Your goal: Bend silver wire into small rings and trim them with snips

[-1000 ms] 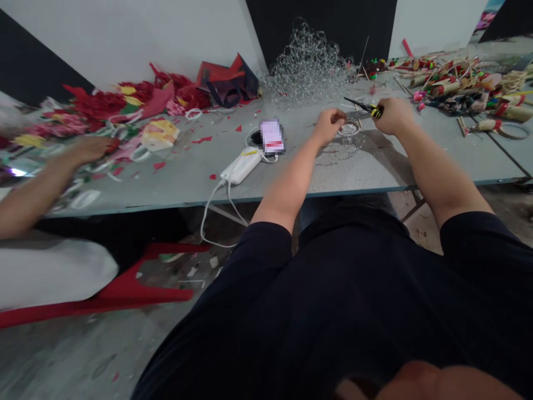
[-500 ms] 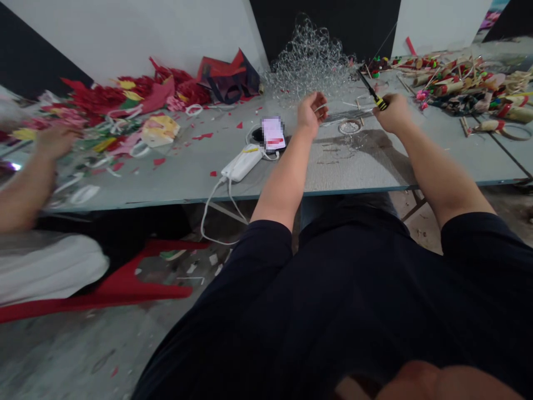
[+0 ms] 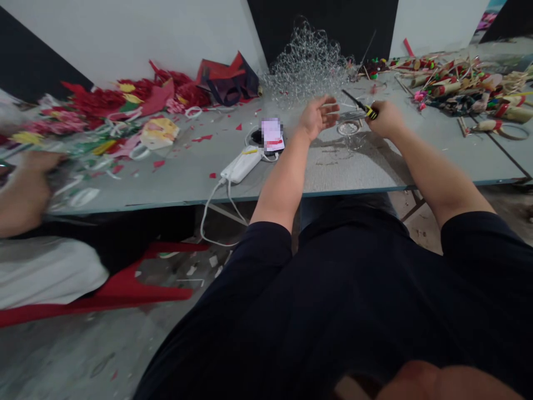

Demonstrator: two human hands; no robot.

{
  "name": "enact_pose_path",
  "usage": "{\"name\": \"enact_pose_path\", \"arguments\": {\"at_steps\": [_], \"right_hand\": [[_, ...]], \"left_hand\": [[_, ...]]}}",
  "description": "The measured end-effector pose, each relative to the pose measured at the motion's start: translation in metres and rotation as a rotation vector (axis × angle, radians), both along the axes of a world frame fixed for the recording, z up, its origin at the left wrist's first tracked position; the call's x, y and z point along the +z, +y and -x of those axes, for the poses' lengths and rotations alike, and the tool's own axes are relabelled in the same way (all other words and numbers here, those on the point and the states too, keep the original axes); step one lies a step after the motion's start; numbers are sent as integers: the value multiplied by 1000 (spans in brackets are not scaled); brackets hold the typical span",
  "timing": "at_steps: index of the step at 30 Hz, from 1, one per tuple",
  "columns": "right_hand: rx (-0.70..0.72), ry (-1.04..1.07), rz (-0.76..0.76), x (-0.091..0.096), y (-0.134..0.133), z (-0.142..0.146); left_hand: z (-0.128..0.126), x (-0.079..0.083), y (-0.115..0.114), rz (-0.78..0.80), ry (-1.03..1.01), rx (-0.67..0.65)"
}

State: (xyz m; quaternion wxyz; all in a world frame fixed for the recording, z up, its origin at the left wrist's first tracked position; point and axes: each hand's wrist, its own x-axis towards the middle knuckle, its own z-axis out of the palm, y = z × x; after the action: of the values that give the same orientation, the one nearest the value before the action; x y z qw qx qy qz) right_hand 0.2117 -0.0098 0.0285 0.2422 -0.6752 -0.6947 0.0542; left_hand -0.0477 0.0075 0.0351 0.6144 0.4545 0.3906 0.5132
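Observation:
My left hand (image 3: 320, 118) is raised over the grey table with its fingers apart, and nothing shows in it. Opposite it, my right hand (image 3: 385, 118) is wrapped round a yellow-and-black tool with a long thin dark shaft (image 3: 372, 112). The shaft points up and left toward my left hand; its exact kind is not clear. Between and below the hands lie thin silvery wires (image 3: 352, 115), partly hidden. A small round dish (image 3: 348, 128) sits just in front of them. Behind my left hand rises a heap of tangled, curled silver wire (image 3: 308, 64).
A phone (image 3: 272, 136) and a cabled white power bank (image 3: 241, 166) lie left of my forearm. Red flowers (image 3: 104, 103) and a dark bag (image 3: 231, 83) are further left, near a co-worker's blurred arm (image 3: 29, 194). Bamboo pieces (image 3: 449, 89) pile up at the right.
My right hand has moved left with the tool, whose shaft now ends nearer my left hand. My left hand has shifted slightly right, its fingers more spread. The co-worker's hand has moved left.

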Motion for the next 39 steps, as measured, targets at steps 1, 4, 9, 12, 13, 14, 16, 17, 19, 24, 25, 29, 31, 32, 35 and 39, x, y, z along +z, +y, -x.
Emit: {"name": "enact_pose_path", "arguments": {"at_steps": [1, 4, 9, 12, 13, 14, 16, 17, 19, 24, 25, 29, 31, 32, 35, 39], "right_hand": [[8, -12, -7, -2, 0, 1], [40, -33, -25, -7, 3, 5], [107, -51, -90, -15, 10, 4], [124, -26, -112, -14, 10, 2], [125, -23, -111, -13, 9, 2], [122, -20, -107, -12, 8, 3], [116, -13, -106, -9, 7, 5], [115, -11, -107, -8, 7, 6], [117, -7, -119, -6, 6, 9], [107, 12, -130, 1, 1, 13], [107, 19, -137, 3, -1, 12], [126, 67, -182, 4, -6, 5], [135, 113, -192, 0, -5, 4], [139, 156, -197, -2, -4, 6], [160, 350, -213, -6, 1, 17], [174, 578, -223, -3, 2, 35]], "left_hand": [[0, 2, -3, -5, 31, -45], [0, 5, -9, -42, 82, -108], [0, -3, 1, -100, 99, -174], [-1, -6, 8, -103, 77, -203], [-2, -6, 8, -109, 81, -189], [-4, -5, 7, -118, 93, -168], [-8, 0, 1, -141, 123, -126], [-11, 3, -4, -150, 127, -113], [-16, 8, -12, -146, 110, -118], [-17, 10, -15, -32, 31, -136], [-15, 9, -13, -8, 10, -141], [-6, 4, -2, 0, -90, -199], [-6, 2, 4, -52, -99, -178], [-8, 1, 6, -81, -86, -144], [-20, -6, 12, -171, -65, -17], [-41, -17, 12, -237, -28, -9]]}}
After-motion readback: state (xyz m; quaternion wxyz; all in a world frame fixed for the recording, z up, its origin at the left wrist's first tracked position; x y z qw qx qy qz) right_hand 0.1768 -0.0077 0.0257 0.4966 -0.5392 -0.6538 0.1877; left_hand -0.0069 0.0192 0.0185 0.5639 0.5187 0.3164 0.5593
